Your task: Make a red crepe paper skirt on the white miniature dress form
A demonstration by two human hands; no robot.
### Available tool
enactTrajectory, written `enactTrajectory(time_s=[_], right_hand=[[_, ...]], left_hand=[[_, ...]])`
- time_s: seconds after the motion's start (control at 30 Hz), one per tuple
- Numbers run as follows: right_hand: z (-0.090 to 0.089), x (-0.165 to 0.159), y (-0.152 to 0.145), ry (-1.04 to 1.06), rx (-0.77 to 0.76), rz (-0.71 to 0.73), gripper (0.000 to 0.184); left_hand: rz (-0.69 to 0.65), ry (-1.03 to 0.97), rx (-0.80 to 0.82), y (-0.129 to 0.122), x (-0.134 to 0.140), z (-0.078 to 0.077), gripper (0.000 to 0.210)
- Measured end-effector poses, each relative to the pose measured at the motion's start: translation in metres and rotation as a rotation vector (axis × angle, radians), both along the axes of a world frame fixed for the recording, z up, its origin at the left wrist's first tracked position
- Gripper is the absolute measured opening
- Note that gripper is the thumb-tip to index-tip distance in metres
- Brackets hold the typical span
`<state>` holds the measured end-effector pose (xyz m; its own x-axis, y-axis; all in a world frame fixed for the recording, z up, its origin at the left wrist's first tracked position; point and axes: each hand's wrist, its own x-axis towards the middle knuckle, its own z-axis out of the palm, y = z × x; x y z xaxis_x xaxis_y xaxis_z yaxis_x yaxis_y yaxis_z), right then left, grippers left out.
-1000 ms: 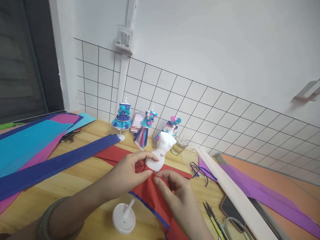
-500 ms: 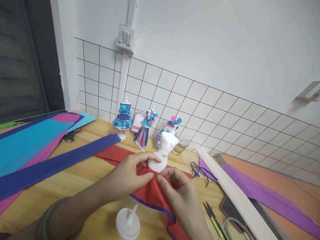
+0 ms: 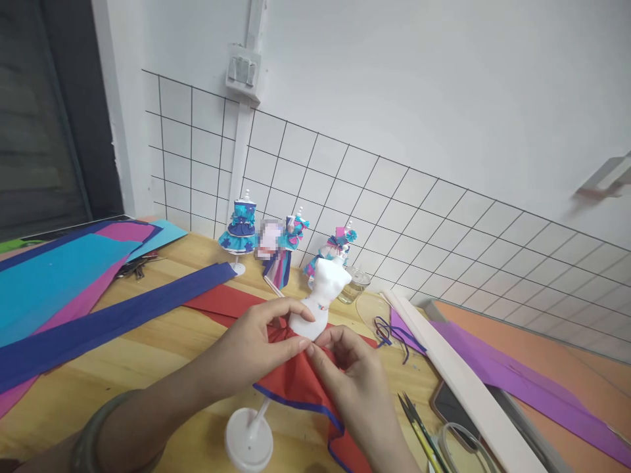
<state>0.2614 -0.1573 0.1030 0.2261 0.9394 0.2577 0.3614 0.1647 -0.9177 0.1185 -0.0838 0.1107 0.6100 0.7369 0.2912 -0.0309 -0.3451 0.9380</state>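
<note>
While the white base (image 3: 249,439) shows nearest, at the foot of its slanting stem (image 3: 259,412), the bare form (image 3: 329,279) above leans away to the right, apparently to bring its hip within reach of both thumbs; whether the base rests on the table (image 3: 192,437), I cannot tell. Red cloth (image 3: 294,378) with a blue edge goes around the near side of that hip, puckered at the top and flaring below. It seems held at its top because loose cloth might otherwise slip.

The left hand (image 3: 256,332) is partly closed: the index finger lies against the form, the thumb presses the cloth's top edge, so the form is probably being steadied too. The right hand (image 3: 355,374) is closed to a pinch, thumb and forefinger meeting at that same edge, just beside the left thumb; its other fingers curl in.

To the right, pointed tools (image 3: 420,430) lie near what looks like a phone (image 3: 449,412), probably within easy reach on purpose. A pale strip (image 3: 458,378) partly covers the phone. To the left runs a blue strip (image 3: 123,322), and a red strip (image 3: 225,305) lies beyond the left hand. Farther off, by the wall (image 3: 419,98), a glass cup (image 3: 353,290) and three dressed forms (image 3: 240,233) stand together, perhaps set back to leave working room.
</note>
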Motion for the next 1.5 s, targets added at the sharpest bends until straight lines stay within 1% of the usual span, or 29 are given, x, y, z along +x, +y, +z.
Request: enactTrajectory(time_s=[0.17,0.3,0.4,0.6,0.77,0.93,1.0,1.17,1.3,1.4,1.5], right_hand=[[0.0,-0.001,0.0,-0.006,0.006,0.003,0.017],[0.0,0.001,0.0,-0.012,0.005,0.013,0.017],[0.002,0.004,0.001,-0.004,-0.02,0.01,0.02],[0.006,0.009,0.0,0.024,-0.119,0.122,0.028],[0.005,0.011,-0.001,0.086,-0.166,0.149,0.028],[0.005,0.012,0.0,0.064,-0.137,0.122,0.024],[0.005,0.012,0.001,0.053,-0.123,0.122,0.023],[0.007,0.011,-0.001,0.008,-0.117,0.11,0.019],[0.01,0.01,-0.004,-0.048,-0.12,0.083,0.017],[0.012,0.008,-0.005,-0.008,-0.112,0.107,0.017],[0.011,0.008,-0.004,0.021,-0.107,0.134,0.022]], left_hand=[[0.016,-0.014,0.027,0.0,0.002,-0.002,0.016],[0.074,0.008,0.066,0.003,0.002,-0.002,0.016],[0.095,0.025,0.065,0.004,0.001,-0.002,0.016],[0.09,0.02,0.063,0.003,-0.002,0.0,0.017],[0.03,0.023,0.021,0.008,-0.003,-0.002,0.019],[-0.101,-0.007,-0.02,0.01,-0.003,-0.001,0.023],[-0.127,-0.004,-0.037,0.01,-0.004,0.0,0.025],[-0.07,0.027,0.013,0.009,-0.005,0.001,0.024],[-0.045,0.057,0.022,0.01,-0.005,0.002,0.023],[-0.053,0.049,0.025,0.009,-0.006,0.002,0.022],[-0.051,0.04,0.016,0.007,-0.006,0.004,0.022]])
